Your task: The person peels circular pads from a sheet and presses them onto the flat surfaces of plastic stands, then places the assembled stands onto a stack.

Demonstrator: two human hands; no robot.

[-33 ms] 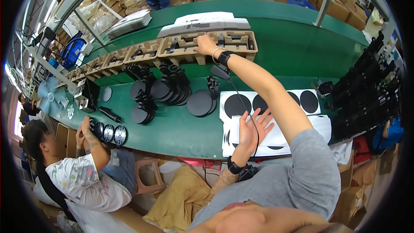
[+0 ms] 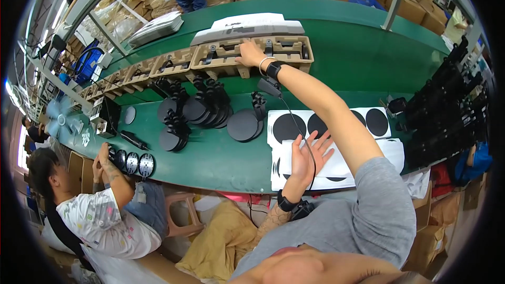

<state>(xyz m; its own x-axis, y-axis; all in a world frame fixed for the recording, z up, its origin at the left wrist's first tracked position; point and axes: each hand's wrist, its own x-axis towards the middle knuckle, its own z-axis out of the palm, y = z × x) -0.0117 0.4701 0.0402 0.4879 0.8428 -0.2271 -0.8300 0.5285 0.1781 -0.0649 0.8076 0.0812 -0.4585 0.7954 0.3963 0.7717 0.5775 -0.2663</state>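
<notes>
Head view | green bench (image 2: pixel 221 158), stacked cartons behind | right hand (image 2: pixel 250 53) grip on cardboard tray (image 2: pixel 252 52) | left hand (image 2: pixel 307 152) flat, fingers apart, on white sheets (image 2: pixel 336 168)

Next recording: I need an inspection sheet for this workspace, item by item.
Surface: green bench, largely covered.
Job's things: brown moulded tray at the far side; white sheets with black discs near the edge.
Clutter: black round stands piled mid-bench; more black parts at the right.
Grippers: right hand reaches into the tray, fingers inside; left hand lies flat, open, on the sheets.
Cables: thin black lead from the right wrist.
Surroundings: seated co-worker at the left; cardboard boxes behind.
</notes>
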